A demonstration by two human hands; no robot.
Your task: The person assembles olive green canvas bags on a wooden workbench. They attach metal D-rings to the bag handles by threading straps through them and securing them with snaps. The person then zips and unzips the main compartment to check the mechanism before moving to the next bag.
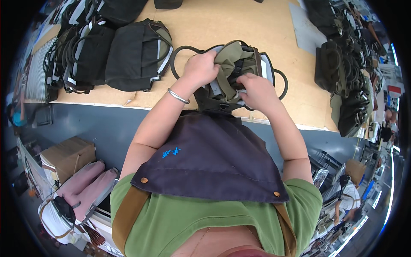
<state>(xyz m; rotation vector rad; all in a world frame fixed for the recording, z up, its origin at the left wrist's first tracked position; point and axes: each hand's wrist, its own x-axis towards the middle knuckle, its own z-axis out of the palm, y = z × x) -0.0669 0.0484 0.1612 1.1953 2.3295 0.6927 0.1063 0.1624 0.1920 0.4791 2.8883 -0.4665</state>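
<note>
In the head view, the person's dark bag (236, 68) with olive lining (227, 60) lies open at the near edge of the tan table (274, 25), its round handles looping out to left and right. The left hand (203, 69) has its fingers curled on the left rim of the opening, gripping the lining there, while the right hand (257, 92) dips its fingers into the right side, where I cannot tell whether they are closed on anything. Dark bags (138, 55) stand to the left, and more dark bags (338, 68) line the right.
</note>
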